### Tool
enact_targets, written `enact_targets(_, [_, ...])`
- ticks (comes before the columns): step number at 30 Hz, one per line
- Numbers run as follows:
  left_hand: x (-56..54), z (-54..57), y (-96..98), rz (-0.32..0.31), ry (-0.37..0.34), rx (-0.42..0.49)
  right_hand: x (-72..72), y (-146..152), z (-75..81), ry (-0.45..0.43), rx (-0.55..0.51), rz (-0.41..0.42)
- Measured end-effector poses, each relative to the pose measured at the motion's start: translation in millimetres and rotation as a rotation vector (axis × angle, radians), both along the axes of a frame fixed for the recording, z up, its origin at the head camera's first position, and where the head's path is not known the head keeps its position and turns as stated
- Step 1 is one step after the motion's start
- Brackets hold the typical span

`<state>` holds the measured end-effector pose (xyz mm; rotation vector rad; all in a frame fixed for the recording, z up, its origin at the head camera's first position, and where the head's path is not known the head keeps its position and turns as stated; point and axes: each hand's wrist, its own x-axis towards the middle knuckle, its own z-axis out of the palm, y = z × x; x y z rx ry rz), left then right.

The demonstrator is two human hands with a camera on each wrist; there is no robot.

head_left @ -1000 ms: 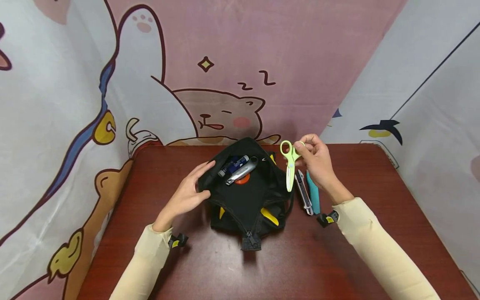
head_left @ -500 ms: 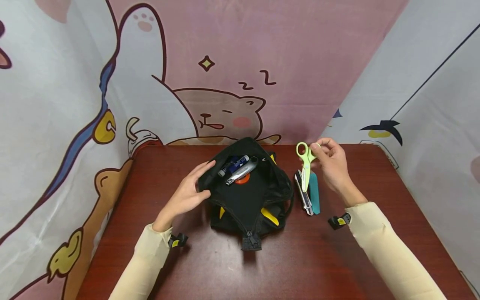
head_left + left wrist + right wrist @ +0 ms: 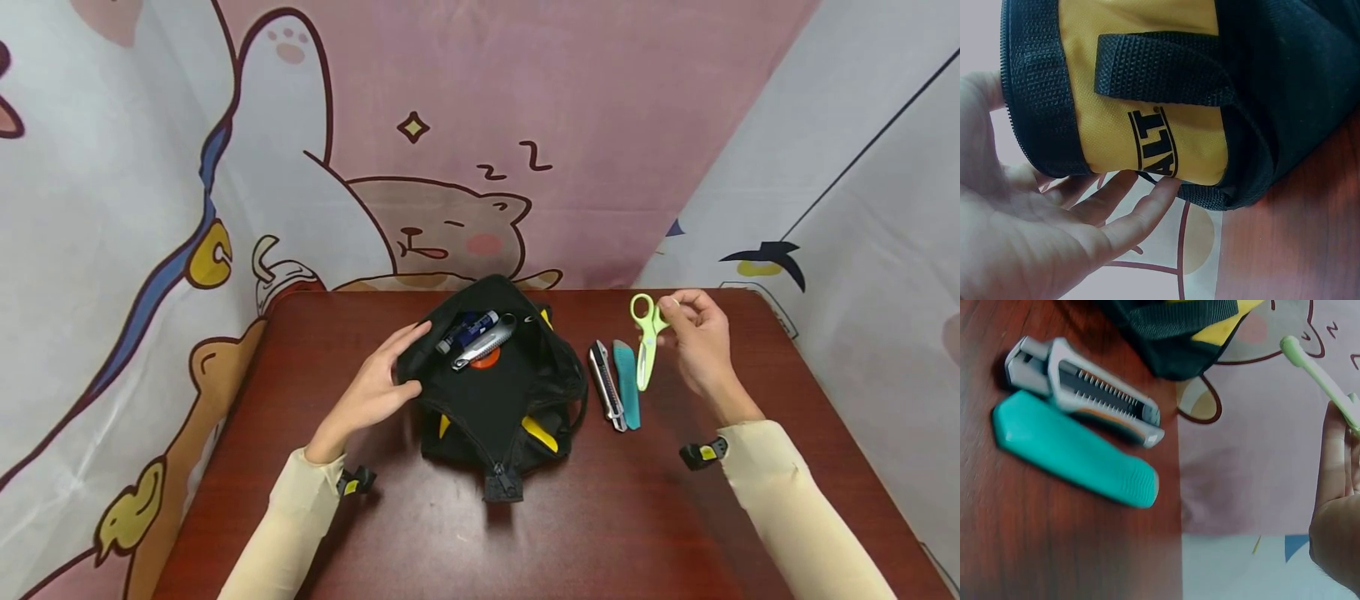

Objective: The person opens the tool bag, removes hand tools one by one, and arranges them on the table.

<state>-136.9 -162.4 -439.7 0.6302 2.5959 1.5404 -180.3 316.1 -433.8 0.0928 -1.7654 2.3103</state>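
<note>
The right wrist view crops the scissors [image 3: 1317, 375].

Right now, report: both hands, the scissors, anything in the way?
Left hand holding black bag. Right hand holding green scissors, raised. Gray cutter, teal item on table between scissors and bag.

"ALT" on black-and-yellow bag [image 3: 1194, 134], two "Z" signs on pink backdrop [image 3: 600, 125]

At the far end, I have the left hand [image 3: 371, 393] stretched, its fingers [image 3: 1143, 217] only gently bent, its thumb [image 3: 408, 389] apart from them. My right hand [image 3: 701, 343] pinches between thumb and bent fingers, well apart from the left fingertips. My left forearm [image 3: 288, 517] and right forearm [image 3: 791, 508] spread behind the fingers.
</note>
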Motion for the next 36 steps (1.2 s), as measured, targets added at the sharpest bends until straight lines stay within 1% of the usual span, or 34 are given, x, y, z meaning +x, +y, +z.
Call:
enact_targets(7, [-0.3,1.2,0.1,-0.005,0.008,0.003,3.7,20.8,-11.8,-0.006,0.037,-0.013])
enact_targets(14, [0.3,1.5,0.0,0.0,0.003,-0.012,6.5,35.9,-23.8,-0.055,0.081,-0.038])
enact_targets(18, [0.5,2.5,-0.6,-0.001,-0.008,-0.013,6.9,43.3,-33.7,-0.104,0.117,-0.042])
enact_targets(23, [-0.6,3.1,-0.3,-0.003,0.006,-0.014,7.2,54.1,-51.2,-0.188,0.196,-0.048])
enact_targets(27, [-0.5,2.5,-0.1,-0.004,0.006,-0.018,8.8,61.2,-63.4,-0.241,0.229,-0.073])
enact_targets(32, [-0.2,2.2,-0.4,-0.01,0.003,-0.009,9.9,67.5,-72.5,-0.295,0.26,-0.105])
enact_targets(35, [-0.2,1.5,-0.6,-0.011,0.0,-0.006,9.2,70.9,-76.6,-0.34,0.312,-0.096])
enact_targets(36, [-0.2,1.3,-0.7,-0.01,0.001,-0.007,8.9,71.6,-77.7,-0.355,0.345,-0.091])
